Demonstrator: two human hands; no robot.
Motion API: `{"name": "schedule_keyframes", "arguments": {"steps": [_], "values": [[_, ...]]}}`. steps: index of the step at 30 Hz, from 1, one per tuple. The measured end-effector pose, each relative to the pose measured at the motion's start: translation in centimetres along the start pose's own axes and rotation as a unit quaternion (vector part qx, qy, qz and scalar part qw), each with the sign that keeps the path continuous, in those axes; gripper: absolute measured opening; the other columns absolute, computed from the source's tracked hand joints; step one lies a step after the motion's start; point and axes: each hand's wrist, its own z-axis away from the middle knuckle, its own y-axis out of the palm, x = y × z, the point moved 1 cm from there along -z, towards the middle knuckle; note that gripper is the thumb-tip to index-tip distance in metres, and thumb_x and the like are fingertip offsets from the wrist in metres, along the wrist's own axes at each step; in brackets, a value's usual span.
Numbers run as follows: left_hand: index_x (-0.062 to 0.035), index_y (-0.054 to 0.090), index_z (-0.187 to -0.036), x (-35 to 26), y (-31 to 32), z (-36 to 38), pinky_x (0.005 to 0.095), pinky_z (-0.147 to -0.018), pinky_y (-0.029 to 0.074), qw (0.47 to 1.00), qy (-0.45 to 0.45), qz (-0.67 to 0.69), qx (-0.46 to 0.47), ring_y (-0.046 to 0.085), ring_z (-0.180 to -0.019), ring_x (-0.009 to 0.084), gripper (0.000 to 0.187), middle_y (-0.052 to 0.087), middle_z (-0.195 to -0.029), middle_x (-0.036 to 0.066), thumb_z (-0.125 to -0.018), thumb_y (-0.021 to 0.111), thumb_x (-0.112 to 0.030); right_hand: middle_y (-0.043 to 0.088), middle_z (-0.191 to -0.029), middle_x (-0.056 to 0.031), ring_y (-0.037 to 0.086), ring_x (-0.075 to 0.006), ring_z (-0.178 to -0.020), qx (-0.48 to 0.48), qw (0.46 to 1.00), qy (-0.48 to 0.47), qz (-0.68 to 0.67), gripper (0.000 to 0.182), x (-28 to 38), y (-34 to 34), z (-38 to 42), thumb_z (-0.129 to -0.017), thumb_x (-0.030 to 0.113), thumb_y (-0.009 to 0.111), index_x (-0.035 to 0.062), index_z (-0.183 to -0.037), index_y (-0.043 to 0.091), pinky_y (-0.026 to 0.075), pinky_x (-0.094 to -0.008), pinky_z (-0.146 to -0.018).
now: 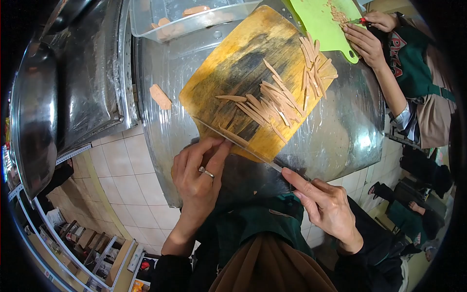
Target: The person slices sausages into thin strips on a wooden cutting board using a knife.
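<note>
A knife (238, 145) lies across the near corner of a worn yellow wooden board (219, 63); its handle is in my right hand (327, 203). My left hand (200, 173), with a ring on one finger, has its bent fingertips at the board's edge, against the blade. What these fingertips press on is mostly hidden. Just beyond the blade lies a thin tan slice (233, 136). Tan strips (272, 104) are scattered over the board's middle, and another heap of strips (314, 68) sits at its right corner.
A clear plastic tub (228, 19) with tan pieces stands at the top. One tan piece (160, 97) lies on the metal table (165, 131), left of the board. At upper right, a co-worker's hands (367, 44) work with a knife on a green board (311, 24).
</note>
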Motion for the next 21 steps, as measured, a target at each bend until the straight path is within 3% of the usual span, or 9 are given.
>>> {"name": "schedule_keyframes", "arguments": {"steps": [3, 6, 15, 21], "values": [[-0.0151, 0.079, -0.112, -0.1, 0.0, -0.1, 0.0337, -0.08, 0.048, 1.0, 0.0, -0.001, -0.002, 0.065, -0.092, 0.0175, 0.04, 0.07, -0.109, -0.003, -0.075, 0.079, 0.0, 0.061, -0.068, -0.0142, 0.059, -0.0299, -0.054, 0.024, 1.0, 0.015, 0.007, 0.051, -0.3, -0.1, 0.1, -0.09, 0.005, 0.073, 0.016, -0.139, 0.067, 0.051, -0.0414, -0.056], [-0.0156, 0.08, -0.11, 0.0, 0.0, 0.1, 0.0342, -0.081, 0.048, 1.0, -0.004, -0.004, 0.0, 0.065, -0.092, 0.0189, 0.039, 0.071, -0.11, -0.002, -0.074, 0.079, 0.0, 0.047, -0.06, -0.0059, 0.047, -0.0153, -0.047, 0.013, 0.999, -0.034, -0.002, 0.063, -1.5, 0.6, 0.4, -0.094, 0.009, 0.072, 0.0279, -0.152, 0.054, 0.044, -0.0364, -0.044], [-0.0162, 0.081, -0.107, 0.2, -0.1, 0.4, 0.0345, -0.082, 0.05, 1.0, -0.001, -0.025, 0.009, 0.065, -0.093, 0.0214, 0.039, 0.073, -0.112, -0.001, -0.072, 0.081, -0.002, 0.046, -0.06, -0.0058, 0.046, -0.0164, -0.049, 0.037, 0.999, -0.038, 0.009, 0.07, -1.6, -0.1, -0.3, -0.089, 0.001, 0.073, 0.0259, -0.152, 0.055, 0.046, -0.0358, -0.044], [-0.0155, 0.081, -0.107, 0.1, -0.1, 0.1, 0.0341, -0.082, 0.049, 1.0, 0.004, -0.026, 0.013, 0.064, -0.092, 0.0208, 0.039, 0.073, -0.112, -0.002, -0.071, 0.082, -0.002, 0.053, -0.062, -0.0089, 0.054, -0.0184, -0.051, 0.047, 0.997, -0.066, 0.009, 0.082, -0.8, 1.0, -3.7, -0.083, -0.002, 0.073, 0.0273, -0.155, 0.049, 0.053, -0.0371, -0.045]]}}
